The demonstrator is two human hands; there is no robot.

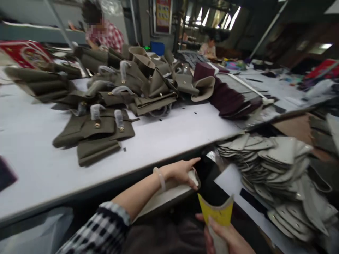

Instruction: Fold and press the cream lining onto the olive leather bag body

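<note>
Left hand (180,171) stretched out, right hand (225,235) clutching a yellow piece (220,210)!

Beyond the left fingers, off to their left, olive handbags (91,127) crowd the white table (159,141); and here's that left hand, index finger out, thumb wide apart from it, right at the curled end of a long cream piece (169,198), grip or no grip I can't tell; just nearer, the right fingers wrap round the yellow piece, concave edge facing away; right of them, pale leather-look flaps (283,151) lie heaped
</note>
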